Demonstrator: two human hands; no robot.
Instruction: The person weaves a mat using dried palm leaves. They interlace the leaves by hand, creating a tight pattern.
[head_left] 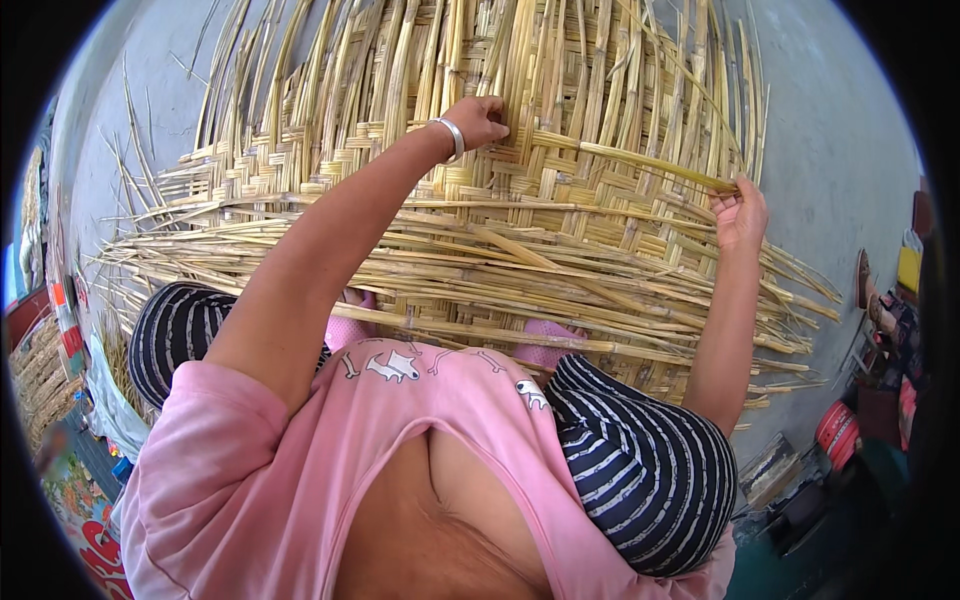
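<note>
Pinched between thumb and fingers, one end of a flat pale strip [640, 157] sits in the right hand [741, 213] toward the right side of the woven mat [560, 187]. At the mat's middle the left hand [475, 122] curls; from my remote view I cannot tell whether it grips anything. I judge the mat partly done: a band across its middle is interlaced, while long stalks [400, 65] fan out unwoven toward its far side, seemingly what is left. Across its near part I see loose canes [430, 270]. Around the mat lies grey floor [830, 130], with a red container [837, 433] beyond its near right corner.
</note>
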